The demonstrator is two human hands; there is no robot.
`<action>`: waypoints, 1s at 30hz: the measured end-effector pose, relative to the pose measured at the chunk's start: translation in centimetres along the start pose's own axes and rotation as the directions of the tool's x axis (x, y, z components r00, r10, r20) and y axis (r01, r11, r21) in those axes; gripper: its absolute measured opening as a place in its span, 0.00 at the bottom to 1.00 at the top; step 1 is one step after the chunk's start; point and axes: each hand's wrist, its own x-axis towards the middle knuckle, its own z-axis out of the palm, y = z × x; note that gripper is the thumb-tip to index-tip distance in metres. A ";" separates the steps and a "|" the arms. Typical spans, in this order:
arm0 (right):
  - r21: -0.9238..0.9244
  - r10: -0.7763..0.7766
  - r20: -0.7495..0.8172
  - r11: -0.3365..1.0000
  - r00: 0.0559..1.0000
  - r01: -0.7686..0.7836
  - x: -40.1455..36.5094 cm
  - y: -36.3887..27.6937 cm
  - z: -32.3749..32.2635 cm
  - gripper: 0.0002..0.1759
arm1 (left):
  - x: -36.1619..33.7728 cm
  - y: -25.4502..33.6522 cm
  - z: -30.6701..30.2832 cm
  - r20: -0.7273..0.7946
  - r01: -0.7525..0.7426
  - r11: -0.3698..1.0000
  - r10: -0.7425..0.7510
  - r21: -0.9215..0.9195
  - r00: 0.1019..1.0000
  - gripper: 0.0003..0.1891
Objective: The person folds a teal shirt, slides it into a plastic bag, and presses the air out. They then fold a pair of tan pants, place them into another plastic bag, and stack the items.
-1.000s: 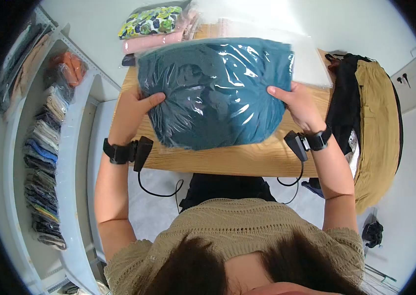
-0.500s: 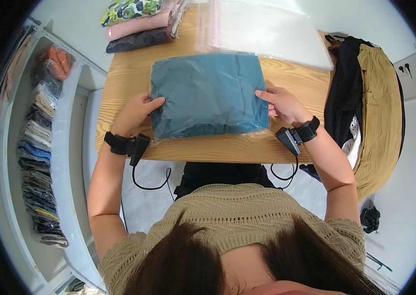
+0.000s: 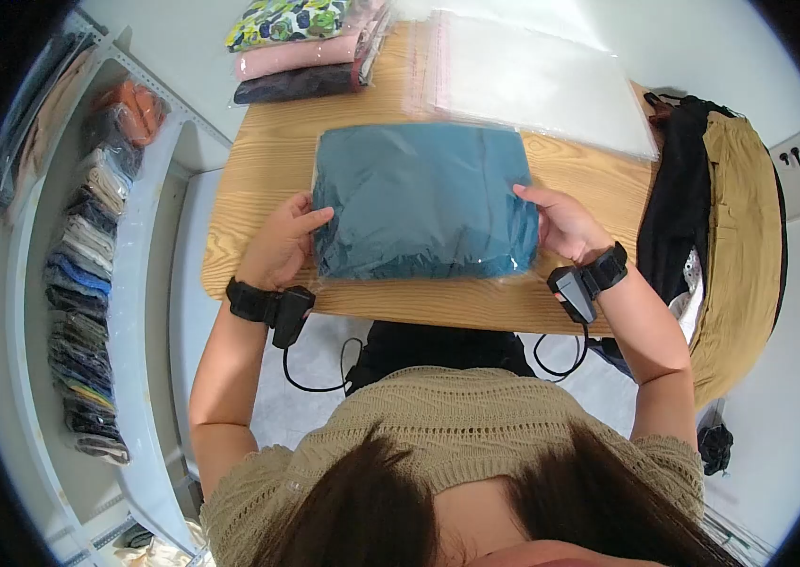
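A folded teal garment in a clear plastic bag [image 3: 423, 203] lies in front of me over the wooden table [image 3: 258, 180]. My left hand [image 3: 279, 238] grips its left edge, thumb on top and fingers curled at the side and underneath. On the opposite edge my right hand [image 3: 570, 225] holds the bag the same way, thumb resting on the upper face. The bag's lower edge looks crinkled and shiny, close to the table's front edge. Each wrist wears a black strap with a small cabled device.
Bagged folded clothes [image 3: 301, 57] are stacked at the table's back left. Flat clear plastic bags [image 3: 537, 85] lie at the back right. Black and tan garments [image 3: 740, 255] drape along the right side. A shelf [image 3: 140, 283] with many packed clothes [image 3: 88, 293] stands on the left.
The whole scene sits slightly lower and further right as the camera view shifts. Both hands keep their hold on the bagged garment's sides.
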 end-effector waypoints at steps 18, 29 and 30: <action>-0.019 -0.307 0.277 0.946 0.910 0.325 -0.4 -13.1 14.1 0.17 | 0.7 18.2 -4.6 -0.006 -0.425 0.871 0.440 0.245 0.898 0.19; 0.167 -0.345 0.100 0.930 0.933 0.326 27.5 -22.9 19.0 0.15 | 15.3 20.8 -19.0 -0.577 -0.319 0.904 0.428 0.285 0.695 0.09; 0.167 -0.342 0.091 0.931 0.935 0.324 27.7 -22.9 19.2 0.15 | 14.9 18.3 -15.6 -0.642 -0.226 0.957 0.291 0.184 0.709 0.09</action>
